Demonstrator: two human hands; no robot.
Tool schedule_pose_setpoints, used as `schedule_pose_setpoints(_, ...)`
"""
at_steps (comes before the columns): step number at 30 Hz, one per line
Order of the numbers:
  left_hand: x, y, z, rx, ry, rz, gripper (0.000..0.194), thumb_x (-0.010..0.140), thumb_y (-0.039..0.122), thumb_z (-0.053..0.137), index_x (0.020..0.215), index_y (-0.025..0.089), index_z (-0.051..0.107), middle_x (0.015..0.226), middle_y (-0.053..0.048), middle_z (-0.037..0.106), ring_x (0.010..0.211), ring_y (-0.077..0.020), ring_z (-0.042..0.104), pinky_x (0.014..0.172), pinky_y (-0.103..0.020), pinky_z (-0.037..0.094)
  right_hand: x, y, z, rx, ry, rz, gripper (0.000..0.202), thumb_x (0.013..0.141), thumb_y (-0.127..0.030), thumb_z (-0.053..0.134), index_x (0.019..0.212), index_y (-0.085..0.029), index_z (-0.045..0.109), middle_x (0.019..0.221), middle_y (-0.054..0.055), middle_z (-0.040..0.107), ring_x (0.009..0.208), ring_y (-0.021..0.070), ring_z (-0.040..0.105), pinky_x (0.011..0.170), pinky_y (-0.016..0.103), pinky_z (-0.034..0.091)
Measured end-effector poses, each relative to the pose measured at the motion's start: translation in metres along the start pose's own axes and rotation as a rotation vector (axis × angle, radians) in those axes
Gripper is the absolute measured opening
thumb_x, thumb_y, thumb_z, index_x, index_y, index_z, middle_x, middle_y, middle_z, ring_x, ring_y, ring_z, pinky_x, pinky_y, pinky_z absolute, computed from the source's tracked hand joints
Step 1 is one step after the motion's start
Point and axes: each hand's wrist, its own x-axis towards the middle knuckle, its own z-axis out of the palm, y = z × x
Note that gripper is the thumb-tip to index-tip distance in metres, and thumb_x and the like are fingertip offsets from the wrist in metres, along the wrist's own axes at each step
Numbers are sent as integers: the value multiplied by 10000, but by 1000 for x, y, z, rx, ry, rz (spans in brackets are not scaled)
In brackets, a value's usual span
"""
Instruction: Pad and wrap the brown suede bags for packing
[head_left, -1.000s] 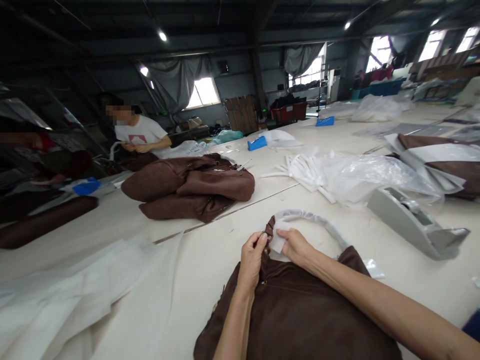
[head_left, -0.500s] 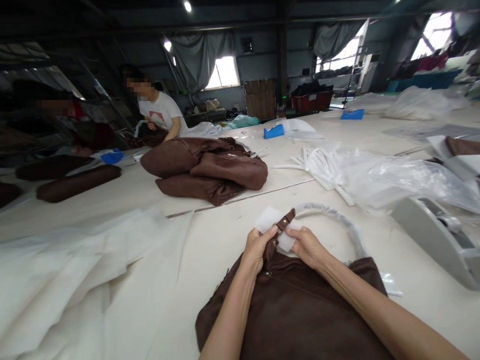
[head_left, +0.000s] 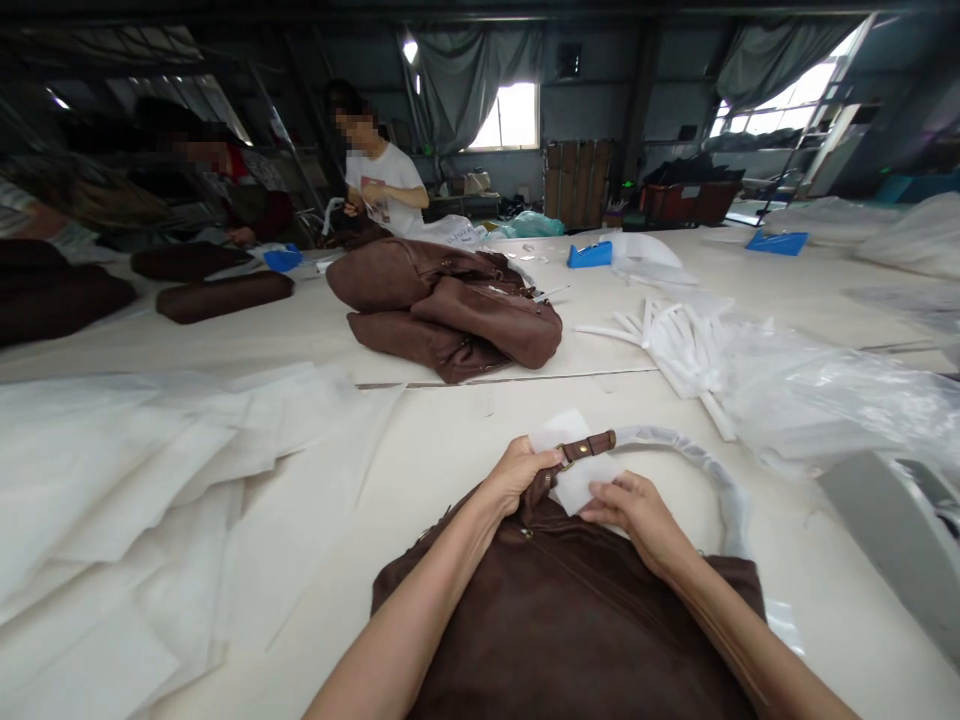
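Note:
A dark brown bag [head_left: 570,610] lies in front of me, its handle [head_left: 675,442] wrapped in pale film and arching to the right. My left hand [head_left: 519,472] pinches the brown strap end by its metal ring, together with a white foam sheet [head_left: 576,485] that lies behind the strap. The fingers of my right hand [head_left: 626,505] are closed on the lower right edge of the same sheet, just below the buckled strap piece [head_left: 589,447].
Brown bags [head_left: 450,305] are piled beyond. White sheets [head_left: 150,500] spread at left. White strips [head_left: 679,345], clear plastic [head_left: 817,385] and a grey dispenser [head_left: 892,540] are at right. Blue dispensers [head_left: 590,254] stand farther back. Two people [head_left: 386,185] are at the far left.
The view has turned left. My right hand has moved down from the strap to the sheet's lower edge, and the strap end now lies flatter.

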Motion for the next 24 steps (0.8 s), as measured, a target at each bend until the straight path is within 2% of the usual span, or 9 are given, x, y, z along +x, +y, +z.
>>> schedule_pose_setpoints(2, 1, 1, 0, 4, -11, -13, 312, 553, 329, 854, 740, 118, 722, 672, -35, 672, 568, -112, 545, 532, -201, 397, -7, 1, -19, -269, 25, -119, 182, 704, -325, 697, 806, -183, 642, 805, 87, 705, 788, 255, 688, 746, 424, 591)
schedule_pose_setpoints(6, 1, 2, 0, 13, -20, -33, 276, 561, 304, 829, 725, 119, 706, 617, -17, 639, 517, -99, 508, 507, -204, 390, -5, 1, -43, -903, 150, -779, 339, 797, -240, 635, 1134, -217, 621, 1141, 151, 639, 1126, 314, 585, 939, 523, 519)
schedule_pose_setpoints(8, 0, 4, 1, 24, -29, -34, 291, 563, 301, 820, 750, 109, 709, 634, -20, 646, 535, -102, 521, 528, -206, 406, 4, -3, -46, -1136, 77, -1058, 376, 852, -193, 599, 1227, -209, 597, 1302, 167, 568, 1289, 336, 470, 1039, 579, 430)
schedule_pose_setpoints(11, -2, 6, 4, 57, -47, -23, 315, 578, 306, 804, 798, 97, 715, 680, -27, 659, 582, -106, 541, 564, -203, 413, 18, -15, -44, -1267, -110, -1246, 266, 893, -114, 530, 1115, -217, 634, 1280, 126, 604, 1298, 309, 467, 1073, 595, 382)
schedule_pose_setpoints(13, -2, 6, 6, 95, -57, -1, 290, 591, 290, 790, 792, 98, 709, 675, -16, 645, 594, -102, 530, 572, -196, 400, 28, -26, -42, -1252, -218, -1244, 202, 913, -105, 501, 998, -216, 646, 1229, 106, 638, 1269, 281, 498, 1091, 574, 367)
schedule_pose_setpoints(15, -2, 5, 7, 139, -67, 27, 252, 608, 273, 773, 779, 104, 696, 642, 7, 610, 576, -91, 496, 553, -187, 370, 35, -37, -42, -1216, -276, -1163, 141, 925, -162, 518, 919, -207, 652, 1289, 119, 611, 1325, 291, 453, 1104, 560, 354)
schedule_pose_setpoints(19, -1, 1, 9, 226, -104, 51, 263, 677, 329, 739, 799, 105, 674, 533, 54, 497, 474, -70, 377, 464, -190, 259, 46, -49, -39, -1153, -298, -769, 223, 905, -362, 580, 804, -185, 671, 1448, 157, 485, 1422, 357, 327, 1098, 563, 347)
schedule_pose_setpoints(21, -1, -1, 9, 253, -126, 55, 296, 693, 370, 736, 794, 102, 663, 528, 59, 472, 469, -67, 359, 464, -193, 267, 49, -51, -35, -1102, -313, -595, 266, 895, -415, 578, 799, -188, 677, 1382, 152, 540, 1371, 350, 401, 1077, 531, 368)
schedule_pose_setpoints(24, -3, -2, 9, 266, -173, 54, 375, 721, 449, 713, 864, 106, 662, 659, 19, 556, 538, -86, 451, 550, -218, 398, 49, -53, -30, -1038, -352, -503, 262, 891, -419, 558, 788, -202, 662, 1116, 99, 646, 1129, 282, 573, 979, 437, 432)
